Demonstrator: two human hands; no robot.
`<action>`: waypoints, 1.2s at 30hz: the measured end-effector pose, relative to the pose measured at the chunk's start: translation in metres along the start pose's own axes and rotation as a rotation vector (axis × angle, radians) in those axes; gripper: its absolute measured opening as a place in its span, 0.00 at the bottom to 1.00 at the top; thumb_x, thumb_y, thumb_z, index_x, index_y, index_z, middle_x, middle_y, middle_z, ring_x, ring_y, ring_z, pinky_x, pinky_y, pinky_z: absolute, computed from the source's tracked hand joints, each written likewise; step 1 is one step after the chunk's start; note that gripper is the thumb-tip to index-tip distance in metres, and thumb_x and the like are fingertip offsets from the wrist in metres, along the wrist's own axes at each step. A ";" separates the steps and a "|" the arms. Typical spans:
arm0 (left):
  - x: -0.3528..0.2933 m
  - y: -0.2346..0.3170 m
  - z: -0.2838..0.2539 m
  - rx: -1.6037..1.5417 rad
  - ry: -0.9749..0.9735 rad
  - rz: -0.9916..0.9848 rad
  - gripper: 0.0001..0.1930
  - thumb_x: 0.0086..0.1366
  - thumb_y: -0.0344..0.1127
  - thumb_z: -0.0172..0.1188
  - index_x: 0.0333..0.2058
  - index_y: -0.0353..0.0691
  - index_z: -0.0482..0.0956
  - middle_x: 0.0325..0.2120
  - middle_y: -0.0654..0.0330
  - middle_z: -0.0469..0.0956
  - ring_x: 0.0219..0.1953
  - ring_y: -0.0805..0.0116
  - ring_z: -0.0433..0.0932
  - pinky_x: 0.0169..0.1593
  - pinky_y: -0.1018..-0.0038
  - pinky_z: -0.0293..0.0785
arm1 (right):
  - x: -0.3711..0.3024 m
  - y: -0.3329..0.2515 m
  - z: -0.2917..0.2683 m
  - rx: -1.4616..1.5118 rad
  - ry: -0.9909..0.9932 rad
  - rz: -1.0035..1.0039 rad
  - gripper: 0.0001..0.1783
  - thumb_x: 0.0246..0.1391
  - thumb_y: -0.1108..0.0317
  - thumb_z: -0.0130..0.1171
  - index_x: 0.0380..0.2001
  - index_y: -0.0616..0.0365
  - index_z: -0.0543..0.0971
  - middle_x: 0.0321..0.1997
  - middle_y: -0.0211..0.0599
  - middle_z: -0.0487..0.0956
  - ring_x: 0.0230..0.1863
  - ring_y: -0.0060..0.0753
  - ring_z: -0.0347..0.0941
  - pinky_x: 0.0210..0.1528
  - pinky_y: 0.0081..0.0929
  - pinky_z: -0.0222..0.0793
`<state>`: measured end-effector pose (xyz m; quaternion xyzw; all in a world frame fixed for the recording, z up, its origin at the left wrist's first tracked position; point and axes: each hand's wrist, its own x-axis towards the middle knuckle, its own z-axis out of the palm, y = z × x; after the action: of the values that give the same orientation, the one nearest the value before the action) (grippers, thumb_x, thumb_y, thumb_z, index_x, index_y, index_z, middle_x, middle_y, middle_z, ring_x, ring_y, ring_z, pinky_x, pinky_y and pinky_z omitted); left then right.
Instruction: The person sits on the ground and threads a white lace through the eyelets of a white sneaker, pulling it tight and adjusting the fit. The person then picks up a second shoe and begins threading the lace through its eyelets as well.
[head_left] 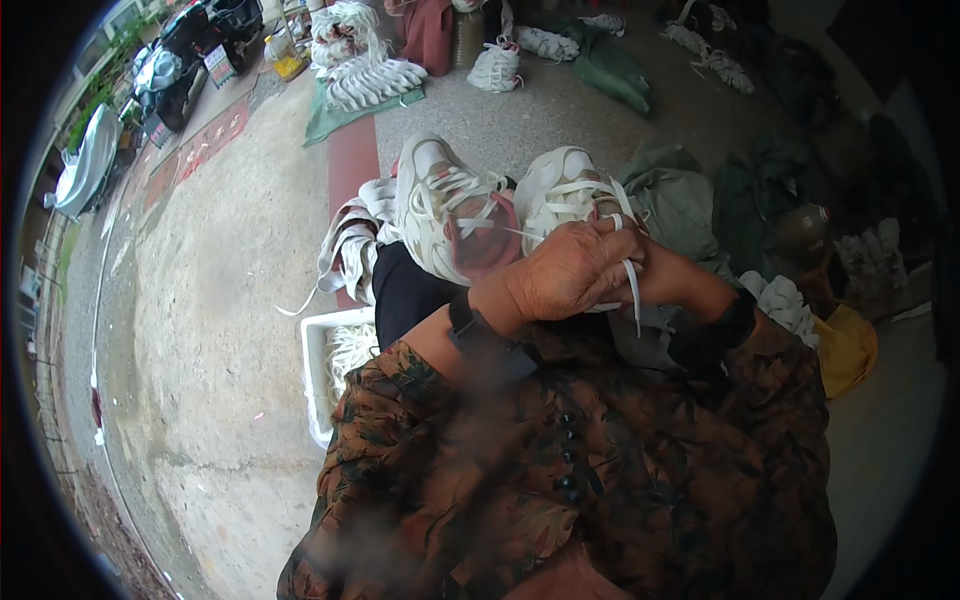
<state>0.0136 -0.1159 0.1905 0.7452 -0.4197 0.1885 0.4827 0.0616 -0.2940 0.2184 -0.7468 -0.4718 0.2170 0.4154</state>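
Note:
Two white sneakers point(427, 180) lie side by side on my lap, toes pointing away, with loose laces across their openings. Over the right-hand sneaker point(556, 180), my left hand point(575, 262) is closed with its fingers bent round a white shoelace point(634, 290). Tight against it is my right hand point(648, 262), also closed on the lace and partly hidden behind the left. One lace end dangles below the fingers, and a strand stretches left toward the other sneaker. The fingertips themselves are mostly hidden.
By my left leg stands a white foam box point(312, 385) of loose laces. White shoes point(360, 235) are heaped beyond it; more shoes point(375, 82) lie on a green sack farther off. Green sacks point(680, 200) and a yellow cloth point(848, 350) are at right.

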 end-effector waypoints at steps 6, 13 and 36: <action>0.014 0.003 -0.007 -0.013 -0.037 -0.086 0.07 0.64 0.32 0.50 0.35 0.34 0.73 0.29 0.51 0.74 0.33 0.50 0.73 0.38 0.65 0.68 | -0.032 -0.094 -0.052 0.473 0.168 0.086 0.16 0.60 0.60 0.51 0.29 0.65 0.76 0.20 0.38 0.77 0.26 0.26 0.74 0.27 0.22 0.69; -0.001 -0.010 -0.007 -0.641 0.308 -0.461 0.19 0.70 0.46 0.45 0.25 0.40 0.72 0.18 0.68 0.64 0.22 0.79 0.58 0.27 0.83 0.55 | 0.008 -0.068 -0.047 0.630 0.490 -0.285 0.19 0.56 0.61 0.57 0.44 0.62 0.68 0.33 0.40 0.77 0.33 0.26 0.75 0.33 0.19 0.69; -0.018 0.054 -0.041 -0.495 1.158 -0.302 0.19 0.72 0.44 0.40 0.27 0.37 0.68 0.25 0.58 0.68 0.23 0.72 0.63 0.29 0.77 0.63 | 0.060 -0.024 0.053 -0.570 0.484 -0.092 0.17 0.45 0.73 0.52 0.39 0.65 0.63 0.16 0.49 0.74 0.21 0.55 0.74 0.25 0.50 0.68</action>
<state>-0.0352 -0.0819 0.2275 0.4406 -0.0132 0.3877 0.8096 0.0381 -0.2141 0.2125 -0.8402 -0.4345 -0.1246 0.2995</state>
